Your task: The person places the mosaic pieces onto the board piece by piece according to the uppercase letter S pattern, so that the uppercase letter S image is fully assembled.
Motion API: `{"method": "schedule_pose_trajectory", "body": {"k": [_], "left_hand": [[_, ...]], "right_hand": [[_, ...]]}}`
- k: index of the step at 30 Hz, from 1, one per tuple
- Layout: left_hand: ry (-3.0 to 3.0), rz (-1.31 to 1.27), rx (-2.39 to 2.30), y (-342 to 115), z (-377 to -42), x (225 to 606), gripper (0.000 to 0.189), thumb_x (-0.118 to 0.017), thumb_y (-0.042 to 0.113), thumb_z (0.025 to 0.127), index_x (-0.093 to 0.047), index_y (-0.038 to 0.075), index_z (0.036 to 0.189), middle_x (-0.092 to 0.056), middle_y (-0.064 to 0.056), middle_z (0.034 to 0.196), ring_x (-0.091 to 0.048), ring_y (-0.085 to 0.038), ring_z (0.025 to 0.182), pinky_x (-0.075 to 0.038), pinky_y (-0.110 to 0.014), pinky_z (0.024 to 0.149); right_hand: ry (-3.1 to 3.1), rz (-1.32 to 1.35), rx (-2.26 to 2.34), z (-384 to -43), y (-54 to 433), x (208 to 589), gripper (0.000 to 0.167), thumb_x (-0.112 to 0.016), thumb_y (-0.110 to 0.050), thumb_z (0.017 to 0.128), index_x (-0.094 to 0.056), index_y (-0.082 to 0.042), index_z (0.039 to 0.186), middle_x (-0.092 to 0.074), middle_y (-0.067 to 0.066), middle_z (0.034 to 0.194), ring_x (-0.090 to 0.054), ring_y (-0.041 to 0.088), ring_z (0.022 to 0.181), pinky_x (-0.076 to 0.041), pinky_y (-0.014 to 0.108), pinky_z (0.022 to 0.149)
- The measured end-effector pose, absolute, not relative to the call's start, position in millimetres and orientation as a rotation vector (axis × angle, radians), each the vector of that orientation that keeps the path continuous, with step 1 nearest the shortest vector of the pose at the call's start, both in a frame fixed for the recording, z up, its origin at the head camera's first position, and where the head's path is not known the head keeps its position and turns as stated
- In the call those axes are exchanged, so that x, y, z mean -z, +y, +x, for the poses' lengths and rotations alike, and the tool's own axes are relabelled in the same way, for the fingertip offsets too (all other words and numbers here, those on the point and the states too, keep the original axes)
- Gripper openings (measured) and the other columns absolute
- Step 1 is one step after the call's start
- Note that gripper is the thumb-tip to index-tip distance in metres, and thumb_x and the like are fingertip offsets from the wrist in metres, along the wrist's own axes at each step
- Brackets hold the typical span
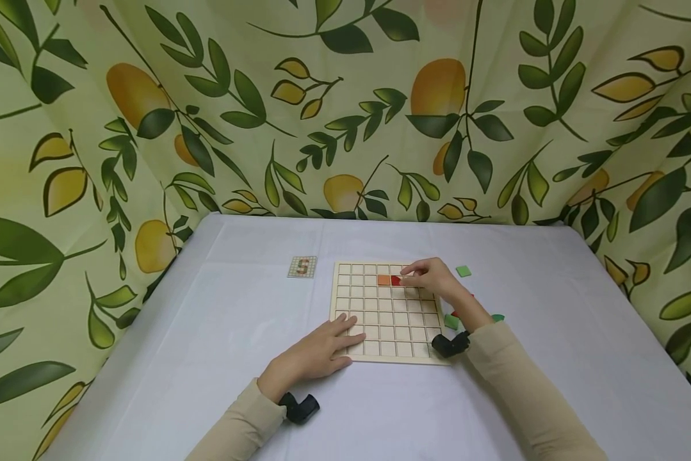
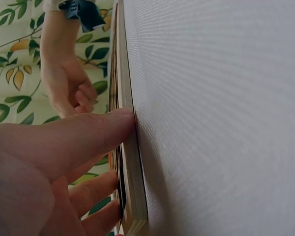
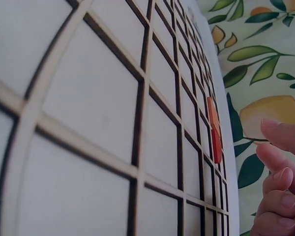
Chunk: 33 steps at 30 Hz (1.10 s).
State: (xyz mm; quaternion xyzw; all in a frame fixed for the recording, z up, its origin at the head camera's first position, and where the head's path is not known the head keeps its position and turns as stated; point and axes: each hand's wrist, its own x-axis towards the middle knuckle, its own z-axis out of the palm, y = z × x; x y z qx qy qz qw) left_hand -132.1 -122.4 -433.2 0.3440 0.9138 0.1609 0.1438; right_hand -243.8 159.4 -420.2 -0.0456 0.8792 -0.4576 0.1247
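A wooden grid board (image 1: pixel 380 320) lies on the table. In its second row from the far side sit an orange square tile (image 1: pixel 384 280) and, right beside it, a red tile (image 1: pixel 396 280). My right hand (image 1: pixel 437 278) hovers over the board just right of the red tile. The right wrist view shows its thumb and index fingertips a little apart, nothing between them. My left hand (image 1: pixel 319 349) rests at the board's near left corner with spread fingers on the grid. In the left wrist view its thumb (image 2: pixel 108 125) touches the board's edge.
A small card (image 1: pixel 302 267) with a grid and an S-shaped pattern lies left of the board. Right of the board lie a green square tile (image 1: pixel 463 271), another green tile (image 1: pixel 451 321) and a green piece (image 1: pixel 497 317), partly behind the right forearm. A leaf-patterned curtain (image 1: pixel 345 128) hangs behind.
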Motion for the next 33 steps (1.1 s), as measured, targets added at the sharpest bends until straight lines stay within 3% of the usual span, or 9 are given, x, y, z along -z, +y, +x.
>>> {"method": "schedule_pose_trajectory", "body": {"k": [10, 19, 26, 33], "left_hand": [[2.633, 0.99, -0.468, -122, -132, 432, 0.048, -0.056, 0.026, 0.097, -0.047, 0.019, 0.144, -0.031, -0.011, 0.159, -0.024, -0.033, 0.15, -0.026, -0.05, 0.122], [2.641, 0.997, -0.47, -123, -131, 432, 0.048, -0.056, 0.025, 0.097, -0.047, 0.019, 0.144, -0.031, -0.011, 0.159, -0.024, -0.033, 0.15, -0.027, -0.05, 0.122], [2.645, 1.001, -0.461, -123, -130, 431, 0.048, -0.056, 0.025, 0.097, -0.047, 0.019, 0.144, -0.032, -0.012, 0.159, -0.024, -0.034, 0.15, -0.027, -0.051, 0.122], [2.64, 1.01, -0.471, -123, -131, 432, 0.048, -0.056, 0.025, 0.097, -0.047, 0.019, 0.144, -0.032, -0.012, 0.159, -0.024, -0.034, 0.15, -0.027, -0.05, 0.122]], "right_hand": [[2.596, -0.099, 1.351, -238, 179, 415, 0.034, -0.071, -0.019, 0.085, -0.068, 0.002, 0.113, -0.044, -0.004, 0.066, -0.039, 0.015, 0.068, -0.034, 0.025, 0.054], [2.573, 0.003, 1.328, -230, 195, 414, 0.036, -0.071, -0.024, 0.086, -0.068, -0.003, 0.116, -0.048, -0.005, 0.07, -0.041, 0.011, 0.07, -0.036, 0.022, 0.054], [2.606, -0.032, 1.3, -226, 207, 417, 0.038, -0.07, -0.02, 0.086, -0.067, 0.001, 0.117, -0.047, -0.006, 0.067, -0.037, 0.007, 0.057, -0.032, 0.021, 0.049], [2.604, -0.018, 1.289, -220, 220, 418, 0.04, -0.069, -0.022, 0.087, -0.065, 0.002, 0.119, -0.05, -0.003, 0.068, -0.04, 0.009, 0.058, -0.035, 0.023, 0.049]]}}
